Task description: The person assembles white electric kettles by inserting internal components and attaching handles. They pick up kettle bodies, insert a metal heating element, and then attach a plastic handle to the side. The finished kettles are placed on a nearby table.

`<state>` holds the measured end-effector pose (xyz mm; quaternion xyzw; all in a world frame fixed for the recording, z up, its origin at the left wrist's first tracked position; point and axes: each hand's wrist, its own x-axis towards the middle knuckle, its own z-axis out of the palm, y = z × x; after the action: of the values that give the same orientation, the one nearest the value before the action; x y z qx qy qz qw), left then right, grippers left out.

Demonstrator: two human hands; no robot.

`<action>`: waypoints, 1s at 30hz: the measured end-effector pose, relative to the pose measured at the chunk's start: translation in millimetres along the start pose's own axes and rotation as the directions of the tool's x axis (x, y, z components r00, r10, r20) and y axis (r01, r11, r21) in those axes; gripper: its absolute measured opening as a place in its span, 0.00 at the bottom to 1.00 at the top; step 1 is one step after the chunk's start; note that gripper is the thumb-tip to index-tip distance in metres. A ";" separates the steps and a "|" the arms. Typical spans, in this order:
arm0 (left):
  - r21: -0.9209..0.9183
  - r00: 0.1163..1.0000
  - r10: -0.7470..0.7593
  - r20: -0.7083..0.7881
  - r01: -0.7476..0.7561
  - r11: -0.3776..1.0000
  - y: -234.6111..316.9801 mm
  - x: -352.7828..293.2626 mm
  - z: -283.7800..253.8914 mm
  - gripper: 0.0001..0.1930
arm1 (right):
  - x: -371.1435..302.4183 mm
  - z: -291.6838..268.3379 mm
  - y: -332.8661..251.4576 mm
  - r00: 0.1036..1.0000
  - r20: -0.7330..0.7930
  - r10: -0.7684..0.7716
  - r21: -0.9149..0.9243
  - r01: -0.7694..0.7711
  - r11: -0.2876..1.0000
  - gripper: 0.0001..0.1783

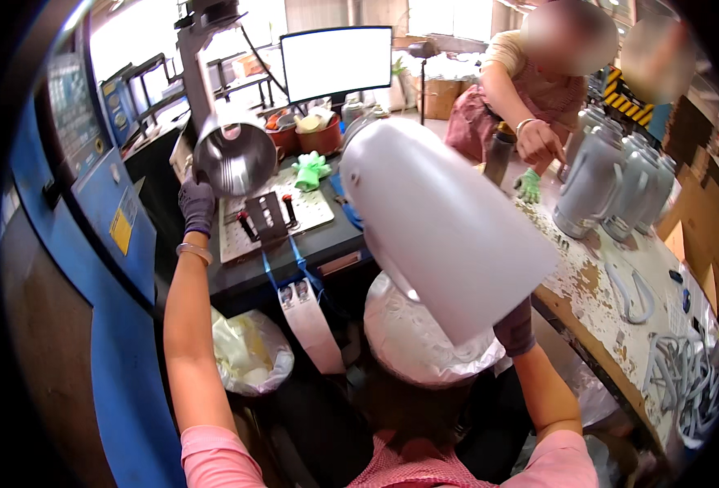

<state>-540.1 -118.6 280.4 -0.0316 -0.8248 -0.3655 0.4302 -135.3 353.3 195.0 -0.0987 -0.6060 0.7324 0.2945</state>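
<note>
My left hand [197,205], in a dark knitted glove, grips the left side of a grey jug body [209,130]. Its open end faces me and shows a shiny metal inside; part of the fingers is hidden behind it. A second pale grey jug body [449,228] fills the middle of the view, tilted, with its wide end toward the lower right. My right hand [515,329], also gloved, holds it near that wide end, and most of its fingers are hidden by the jug. Below the left jug body, a perforated metal plate [319,208] carries a dark fixture [273,218].
A blue machine cabinet [123,325] stands at left. Two lined bins [282,370] [400,370] sit below the bench. At right, a worn table [567,285] bears several grey jugs [591,183] and loose handles [677,374]. A co-worker's hand [541,142] reaches over it. A screen [337,69] stands behind.
</note>
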 end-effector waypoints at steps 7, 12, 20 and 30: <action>-0.751 0.953 -0.230 -0.198 0.003 0.660 54.8 -193.6 -128.6 0.16 | 98.7 109.8 -7.3 0.966 0.130 -0.226 -0.083 0.237 0.968 0.24; 0.251 0.977 0.135 -0.163 -0.091 0.964 53.8 -358.3 -235.4 0.14 | 165.9 267.1 -8.0 0.880 0.377 -0.288 -0.319 0.416 0.852 0.16; 0.200 0.979 -0.144 0.142 0.114 0.973 80.3 -436.6 -291.9 0.25 | 208.7 379.7 68.1 0.898 0.308 -0.314 -0.534 0.437 0.724 0.21; 0.159 0.965 -0.192 0.182 0.164 0.974 78.3 -445.7 -302.1 0.28 | 195.2 365.7 72.6 0.853 0.521 -0.038 -0.758 0.483 0.439 0.33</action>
<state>-24.1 -134.7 108.5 0.0376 -0.8866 -0.3380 0.3136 -498.8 150.8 257.8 0.0277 -0.9469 0.2686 0.1746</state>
